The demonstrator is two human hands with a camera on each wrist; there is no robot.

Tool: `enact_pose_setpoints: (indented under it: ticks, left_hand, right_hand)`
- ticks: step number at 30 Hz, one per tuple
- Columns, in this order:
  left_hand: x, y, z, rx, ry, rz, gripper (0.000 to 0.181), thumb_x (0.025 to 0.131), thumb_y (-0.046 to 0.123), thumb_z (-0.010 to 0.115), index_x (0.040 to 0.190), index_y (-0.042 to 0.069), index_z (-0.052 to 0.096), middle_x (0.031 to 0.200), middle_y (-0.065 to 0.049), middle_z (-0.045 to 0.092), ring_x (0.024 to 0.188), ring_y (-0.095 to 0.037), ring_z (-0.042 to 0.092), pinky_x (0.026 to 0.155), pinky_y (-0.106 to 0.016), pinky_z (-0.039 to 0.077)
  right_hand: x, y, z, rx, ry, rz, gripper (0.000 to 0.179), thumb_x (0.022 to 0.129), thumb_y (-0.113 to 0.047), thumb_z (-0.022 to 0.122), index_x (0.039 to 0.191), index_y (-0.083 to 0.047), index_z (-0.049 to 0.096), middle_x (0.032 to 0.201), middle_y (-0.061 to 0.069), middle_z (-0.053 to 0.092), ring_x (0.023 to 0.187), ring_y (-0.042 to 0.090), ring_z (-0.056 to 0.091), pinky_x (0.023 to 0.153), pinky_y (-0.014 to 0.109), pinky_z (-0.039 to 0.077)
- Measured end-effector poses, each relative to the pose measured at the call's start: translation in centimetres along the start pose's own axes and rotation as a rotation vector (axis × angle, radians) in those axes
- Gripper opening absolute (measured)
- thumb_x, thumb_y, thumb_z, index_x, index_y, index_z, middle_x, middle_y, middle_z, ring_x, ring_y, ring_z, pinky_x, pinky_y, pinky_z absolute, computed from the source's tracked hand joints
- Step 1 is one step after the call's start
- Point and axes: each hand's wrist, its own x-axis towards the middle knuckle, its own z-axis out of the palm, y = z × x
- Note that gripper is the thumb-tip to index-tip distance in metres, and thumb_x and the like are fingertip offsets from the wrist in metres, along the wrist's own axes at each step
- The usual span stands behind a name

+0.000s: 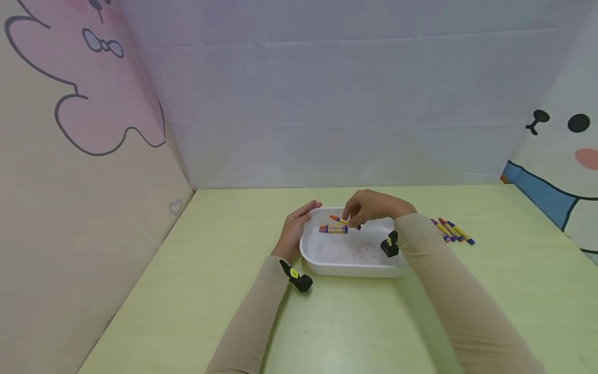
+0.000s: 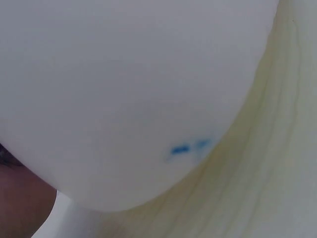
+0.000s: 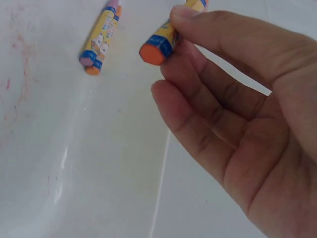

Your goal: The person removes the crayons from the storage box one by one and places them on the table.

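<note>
Right of centre in the head view, my right hand (image 1: 371, 204) pinches an orange crayon (image 1: 338, 219) between thumb and fingers, over the white tray (image 1: 355, 270). Two crayons (image 1: 335, 229) lie together inside it. My left hand (image 1: 292, 231), fingers straight, touches the tray's left side. More crayons (image 1: 460, 232) lie at the frame's right.

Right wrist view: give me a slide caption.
Right hand pinches an orange crayon over a white tray, two more crayons lying inside.
</note>
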Motion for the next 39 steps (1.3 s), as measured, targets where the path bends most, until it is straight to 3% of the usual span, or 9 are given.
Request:
enact_pose_setpoints:
  ticks: [13, 24, 31, 39]
  left_hand:
    - [0.1, 0.0, -0.1, 0.005, -0.011, 0.000, 0.042, 0.099, 0.005, 0.040, 0.141, 0.007, 0.048, 0.139, -0.003, 0.056, 0.139, -0.016, 0.040, 0.116, -0.035, 0.032]
    - [-0.2, 0.3, -0.1, -0.018, -0.008, 0.008, 0.040, 0.099, 0.004, 0.041, 0.138, 0.008, 0.053, 0.140, -0.007, 0.055, 0.139, -0.017, 0.040, 0.116, -0.034, 0.032]
    - [-0.2, 0.2, -0.1, -0.021, -0.001, -0.008, 0.039, 0.099, 0.007, 0.043, 0.136, 0.013, 0.055, 0.138, -0.003, 0.057, 0.138, -0.014, 0.041, 0.115, -0.033, 0.033]
    - [0.0, 0.1, -0.3, -0.007, -0.007, -0.019, 0.040, 0.099, 0.007, 0.043, 0.137, 0.013, 0.055, 0.138, -0.002, 0.057, 0.137, -0.013, 0.041, 0.115, -0.032, 0.034]
  right_hand:
    - [-3.1, 2.2, -2.4, -0.017, 0.058, 0.020, 0.024, 0.089, -0.013, 0.066, 0.110, -0.005, 0.070, 0.091, 0.006, 0.073, 0.079, 0.013, 0.067, 0.080, 0.041, 0.057]
    - [-7.4, 5.1, -4.1, -0.010, 0.213, 0.096, 0.030, 0.090, -0.018, 0.066, 0.114, 0.000, 0.068, 0.098, 0.011, 0.072, 0.083, 0.020, 0.069, 0.076, 0.039, 0.058]
    - [-9.2, 7.6, -4.1, 0.035, 0.262, 0.143, 0.032, 0.090, -0.018, 0.065, 0.113, 0.004, 0.066, 0.097, 0.014, 0.072, 0.083, 0.023, 0.069, 0.076, 0.041, 0.058]
    - [-10.5, 10.3, -3.6, 0.003, 0.259, 0.199, 0.037, 0.090, -0.021, 0.066, 0.115, 0.007, 0.064, 0.093, 0.013, 0.073, 0.082, 0.027, 0.068, 0.074, 0.044, 0.057]
